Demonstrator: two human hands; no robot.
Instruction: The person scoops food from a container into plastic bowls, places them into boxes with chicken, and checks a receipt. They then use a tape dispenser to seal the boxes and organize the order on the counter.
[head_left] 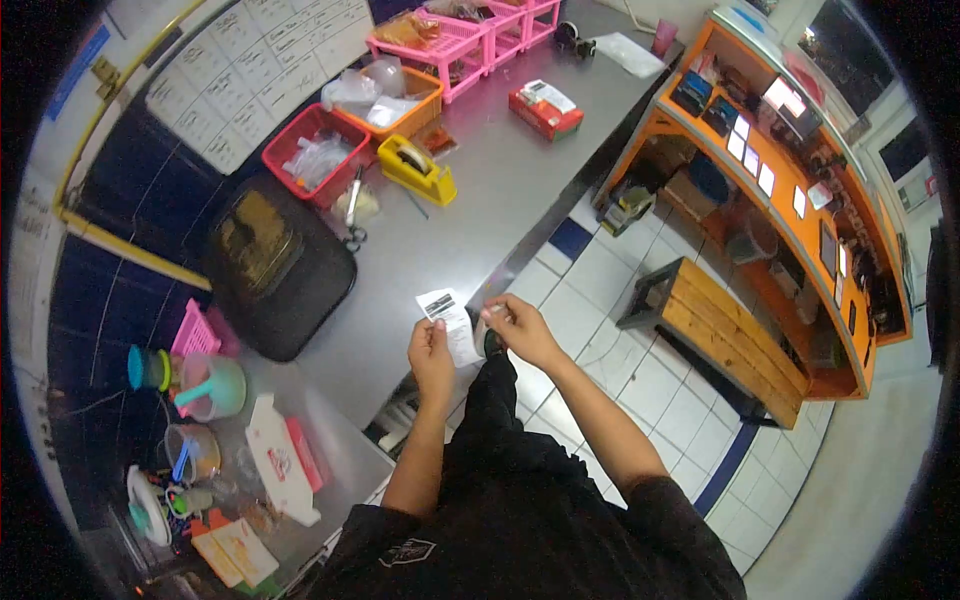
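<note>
A small white printed paper slip (pixel 455 322), like a receipt, is held up in front of my body near the steel table's edge. My left hand (pixel 431 352) pinches its left side between thumb and fingers. On the other side, my right hand (pixel 520 328) has thumb and fingertips closed at the slip's right edge, which seems to curl there. Dark print shows on the upper part of the slip; the words are too small to read.
On the steel table (pixel 470 215) are a black lidded case (pixel 285 270), scissors (pixel 355 236), a yellow tape dispenser (pixel 417 170), a red basket (pixel 316 152) and a red box (pixel 545 108). A wooden bench (pixel 715 335) and orange shelf counter (pixel 740 170) stand right.
</note>
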